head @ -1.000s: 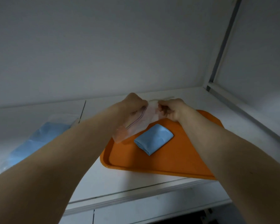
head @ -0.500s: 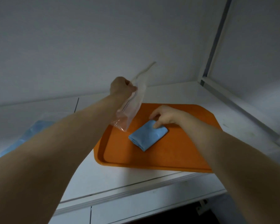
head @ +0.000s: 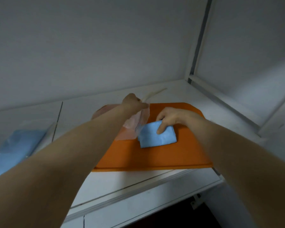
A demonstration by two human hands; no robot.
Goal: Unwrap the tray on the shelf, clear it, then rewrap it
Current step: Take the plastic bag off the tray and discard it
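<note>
An orange tray [head: 155, 155] lies on the white shelf [head: 125, 180], close to its front edge. A folded blue cloth [head: 156, 137] rests on the tray's middle. My right hand [head: 171, 118] grips the cloth's upper edge, thumb on top and fingers curled behind it. My left hand [head: 133, 102] is closed on a clear zip bag [head: 136, 124], which hangs over the tray's left part, its lower edge touching the cloth. The bag's top strip sticks up past my left fist.
A clear packet with blue material [head: 15, 148] lies on the shelf at the far left. White walls close the shelf at the back and right, with a corner post [head: 199, 41]. The shelf's front lip runs just below the tray.
My left hand has brought the clear bag down from mid-air to the tray beside the cloth. My right hand has gone from touching the blue cloth to gripping its edge.
</note>
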